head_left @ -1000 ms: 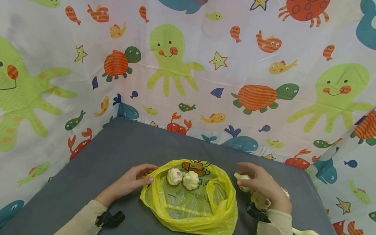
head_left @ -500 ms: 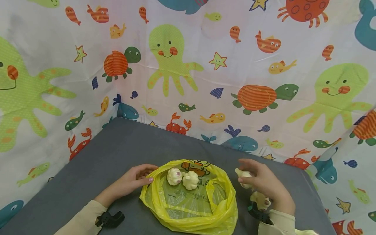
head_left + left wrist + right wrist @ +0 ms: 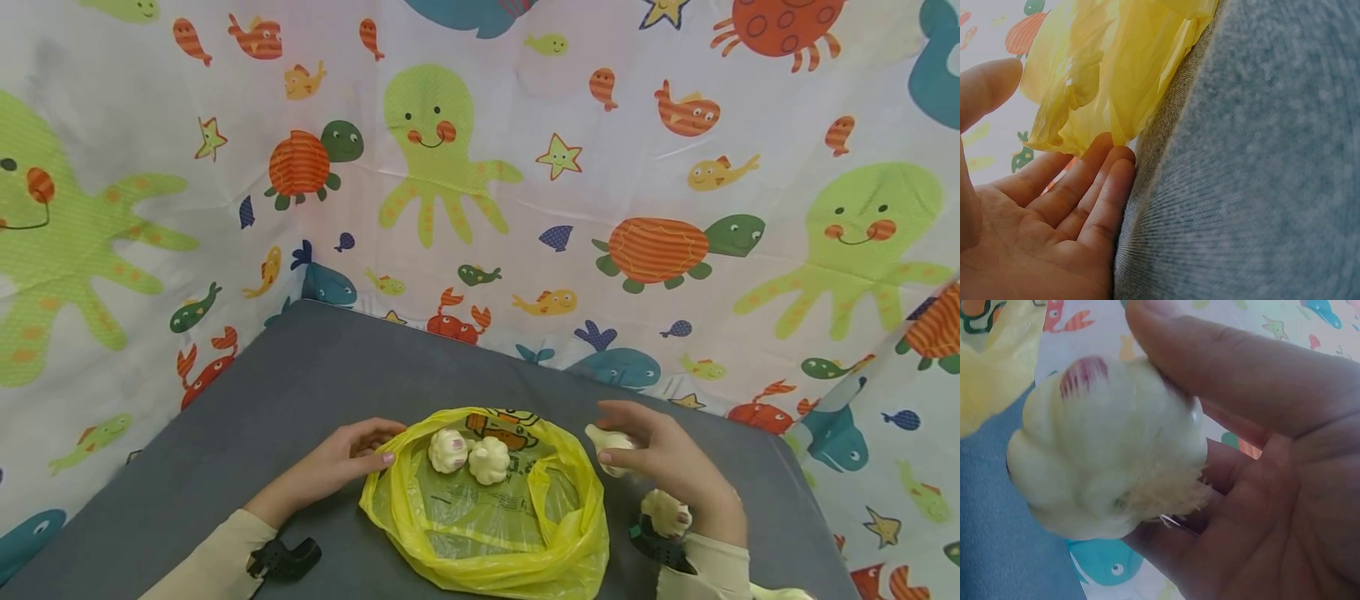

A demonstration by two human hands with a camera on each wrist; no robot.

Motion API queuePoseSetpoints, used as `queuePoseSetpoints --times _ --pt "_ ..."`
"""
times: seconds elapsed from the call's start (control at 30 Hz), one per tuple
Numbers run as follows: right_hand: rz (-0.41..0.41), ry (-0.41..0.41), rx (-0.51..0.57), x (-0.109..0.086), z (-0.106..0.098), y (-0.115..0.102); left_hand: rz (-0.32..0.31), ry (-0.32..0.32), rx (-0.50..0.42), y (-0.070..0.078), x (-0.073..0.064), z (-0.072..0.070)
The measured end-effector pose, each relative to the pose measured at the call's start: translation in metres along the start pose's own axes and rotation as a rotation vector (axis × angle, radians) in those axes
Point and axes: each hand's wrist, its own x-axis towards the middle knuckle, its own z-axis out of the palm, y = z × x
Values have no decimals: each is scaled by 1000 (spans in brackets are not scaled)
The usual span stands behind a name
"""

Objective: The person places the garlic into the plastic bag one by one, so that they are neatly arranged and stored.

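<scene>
— Found what in the right hand (image 3: 667, 467)?
— Held a creamy white, round, lobed garlic bulb (image 3: 1107, 450) with purplish streaks and stringy roots, gripped between thumb and curled fingers.

— Held it where?
— Just right of a crumpled, thin, yellow plastic bag (image 3: 517, 562), outside its rim, with stem pointed toward it. Could not tell whether touching the rim.

— And with the left hand (image 3: 348, 450)?
— Touched the bag's left edge with long, nearly straight fingers. Set the thumb well apart, wide of the fingertips in the left wrist view.

— Saw anything inside the bag?
— Saw a pale, ribbed bulb marked with pink (image 3: 448, 451) near the far rim and, right beside it, a plain cream, knobbly bulb (image 3: 489, 461).

— Noticed more nearby?
— Spotted a cream bulb with brownish roots (image 3: 666, 512) on the dark grey, flat table (image 3: 330, 358), close by the right wrist. Glimpsed a pale object (image 3: 776, 593) past the beige right sleeve (image 3: 705, 571), too cut off to name.

— And behind?
— Saw a white fabric curtain printed with colourful sea animals (image 3: 337, 200), hung around the table.
</scene>
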Motion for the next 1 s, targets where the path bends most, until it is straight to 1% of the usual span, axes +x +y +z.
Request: queuePoseSetpoints --times 0.1,0.2,0.33,0.5,0.87,1.0 --pt "-11 -12 -1 1 2 -5 7 -2 4 -1 0 0" --pt "-28 -23 3 2 4 -8 -4 0 -4 -1 1 1" --pt "-44 -44 35 5 7 -10 -6 0 -1 -1 2 1" --pt "-62 -81 67 10 14 -10 13 -8 1 0 0 0" --pt "-82 -121 76 17 23 -14 3 -9 1 3 -2 0" --pt "-79 -130 54 19 24 -16 -2 -4 -4 2 -1 0"
